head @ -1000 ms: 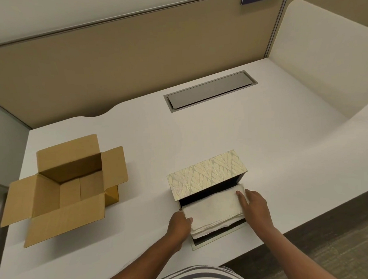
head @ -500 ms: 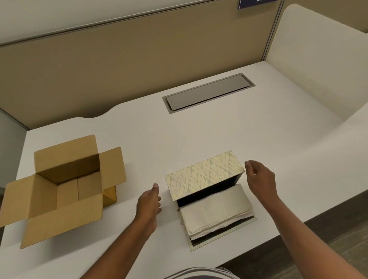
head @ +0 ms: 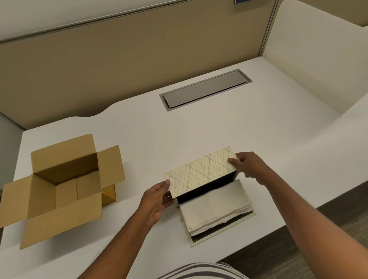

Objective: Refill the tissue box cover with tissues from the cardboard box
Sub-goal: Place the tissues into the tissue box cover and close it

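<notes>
The tissue box cover (head: 201, 170), cream with a leaf pattern and a dark inside, stands hinged open near the desk's front edge. A stack of white tissues (head: 215, 203) lies on its flat base panel (head: 225, 229), just in front of the raised shell. My left hand (head: 156, 200) grips the shell's left end. My right hand (head: 250, 165) pinches its right end. The brown cardboard box (head: 60, 187) sits at the left with its flaps spread open, and its inside looks empty.
A grey cable hatch (head: 205, 89) is set into the white desk (head: 199, 128) behind the cover. A tan partition runs along the back, and a white curved divider (head: 322, 55) closes off the right side. Carpet shows past the desk's front edge.
Both hands let go of the tissue stack, swung out to the sides, and now hold the two ends of the cover's shell. The tissues stay on the base.
</notes>
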Tool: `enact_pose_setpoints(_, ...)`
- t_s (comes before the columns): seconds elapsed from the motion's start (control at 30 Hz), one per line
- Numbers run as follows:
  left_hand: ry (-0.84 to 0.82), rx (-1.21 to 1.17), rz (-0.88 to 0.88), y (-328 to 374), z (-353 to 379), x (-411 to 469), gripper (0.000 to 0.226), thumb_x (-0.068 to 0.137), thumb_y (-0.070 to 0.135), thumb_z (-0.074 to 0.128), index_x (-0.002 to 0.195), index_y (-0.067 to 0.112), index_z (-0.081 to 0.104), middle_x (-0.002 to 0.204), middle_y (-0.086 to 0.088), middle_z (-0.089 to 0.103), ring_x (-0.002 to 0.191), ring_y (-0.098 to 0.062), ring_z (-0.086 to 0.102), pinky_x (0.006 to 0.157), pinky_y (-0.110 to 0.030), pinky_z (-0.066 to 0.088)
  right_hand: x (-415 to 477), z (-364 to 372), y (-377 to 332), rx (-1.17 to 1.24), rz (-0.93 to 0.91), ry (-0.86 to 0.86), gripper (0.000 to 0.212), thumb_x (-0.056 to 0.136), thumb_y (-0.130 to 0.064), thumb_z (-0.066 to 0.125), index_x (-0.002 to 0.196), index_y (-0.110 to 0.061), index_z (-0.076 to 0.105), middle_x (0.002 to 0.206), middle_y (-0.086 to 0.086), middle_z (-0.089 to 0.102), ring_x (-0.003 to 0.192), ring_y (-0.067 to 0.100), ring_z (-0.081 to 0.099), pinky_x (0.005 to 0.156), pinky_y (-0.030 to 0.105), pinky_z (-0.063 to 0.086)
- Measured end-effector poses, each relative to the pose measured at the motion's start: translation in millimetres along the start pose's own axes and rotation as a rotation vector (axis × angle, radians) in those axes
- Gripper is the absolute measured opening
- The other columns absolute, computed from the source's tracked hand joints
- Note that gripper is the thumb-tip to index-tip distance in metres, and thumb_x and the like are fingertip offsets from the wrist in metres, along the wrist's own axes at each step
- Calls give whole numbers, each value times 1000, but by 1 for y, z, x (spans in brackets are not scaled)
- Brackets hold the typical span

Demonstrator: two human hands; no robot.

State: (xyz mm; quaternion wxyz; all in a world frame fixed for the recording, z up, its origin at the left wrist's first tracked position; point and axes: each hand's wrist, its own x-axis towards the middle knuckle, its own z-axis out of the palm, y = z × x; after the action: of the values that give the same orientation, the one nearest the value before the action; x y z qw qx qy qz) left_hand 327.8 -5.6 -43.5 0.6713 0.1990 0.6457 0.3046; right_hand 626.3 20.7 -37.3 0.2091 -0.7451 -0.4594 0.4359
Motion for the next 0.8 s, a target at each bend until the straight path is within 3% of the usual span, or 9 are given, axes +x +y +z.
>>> enact_pose_setpoints(0.1, -7, 0, 31, -1, -1, -2, 7, 92, 18, 60, 91, 16, 66, 95, -10, 71, 87, -25, 65, 83, -38, 54, -3, -6, 2, 86, 17, -90, 27, 88, -33, 63, 111, -20, 67, 105, 13, 69, 97, 34, 64, 76, 47, 49)
enact_pose_setpoints(0.17, -8, 2, 64, -3, -1, -2, 8, 93, 16, 59, 90, 17, 67, 93, -8, 72, 86, -24, 66, 82, -37, 54, -4, -9, 4, 91, 23, -113, 31, 88, -32, 65, 117, -21, 65, 108, 10, 69, 104, 36, 61, 86, 59, 48)
enact_pose_setpoints(0.2, -10, 4, 80, -4, -1, -3, 10, 93, 15, 59, 90, 17, 67, 92, -7, 72, 85, -23, 66, 81, -37, 54, -4, -10, 5, 97, 28, -118, 32, 88, -31, 65, 118, -21, 65, 103, 5, 70, 98, 32, 62, 80, 54, 51)
enact_pose_setpoints(0.27, -16, 1, 108, -7, 0, -4, 11, 94, 13, 57, 92, 16, 67, 91, -4, 73, 83, -21, 68, 77, -34, 55, -5, -12, 8, 117, 18, -125, 30, 89, -28, 65, 117, -17, 67, 86, -8, 68, 79, 13, 59, 59, 29, 46)
enact_pose_setpoints(0.33, -22, -18, 130, -9, 1, -6, 13, 94, 12, 56, 100, 14, 67, 92, -4, 73, 83, -21, 68, 73, -32, 56, -7, -11, 10, 145, -6, -122, 27, 89, -23, 65, 114, -15, 69, 80, -13, 66, 71, 3, 56, 56, 17, 39)
enact_pose_setpoints(0.43, -12, -24, 161, -14, 2, -8, 21, 94, 11, 55, 113, 9, 65, 98, -7, 72, 87, -22, 68, 74, -32, 56, -10, -12, 14, 181, -27, -116, 26, 89, -19, 65, 114, -13, 69, 88, -9, 70, 76, 1, 61, 62, 13, 43)
enact_pose_setpoints(0.57, 3, 1, 193, -19, 3, -9, 32, 94, 9, 56, 126, 9, 59, 102, -5, 72, 91, -22, 69, 76, -33, 57, -14, -12, 17, 163, -18, -100, 25, 89, -21, 64, 114, -19, 68, 65, -26, 64, 51, -13, 55, 44, 6, 38)
enact_pose_setpoints(0.67, 16, 16, 188, -20, 3, -8, 51, 92, 8, 59, 139, 17, 43, 96, 1, 68, 90, -21, 69, 78, -36, 58, -17, -13, 20, 156, -25, -101, 29, 89, -22, 65, 118, -20, 66, 78, -23, 66, 63, -8, 59, 55, 15, 40)
enact_pose_setpoints(0.8, -34, 87, 236, -20, 0, -12, 60, 92, 6, 58, 143, 28, 36, 105, -1, 69, 97, -25, 69, 75, -36, 59, -21, -13, 21, 161, -44, -106, 32, 88, -19, 65, 121, -19, 64, 94, -18, 67, 77, -9, 56, 59, 14, 38)
